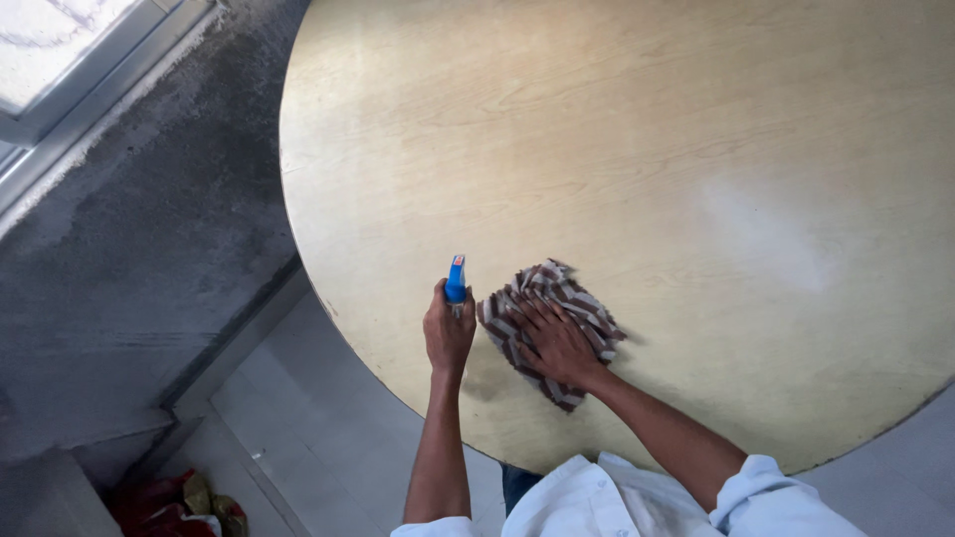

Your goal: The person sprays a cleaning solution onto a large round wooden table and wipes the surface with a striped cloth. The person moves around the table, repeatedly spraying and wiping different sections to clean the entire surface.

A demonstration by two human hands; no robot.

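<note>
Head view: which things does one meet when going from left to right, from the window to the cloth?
Window → grey wall → red bags on the floor → left hand holding a blue spray bottle → right hand pressed flat on the striped cloth, on the round table.

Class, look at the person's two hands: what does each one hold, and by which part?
The left hand has its grip around a blue spray bottle, below the nozzle head. The right hand presses flat on a striped cloth, not gripping it.
</note>
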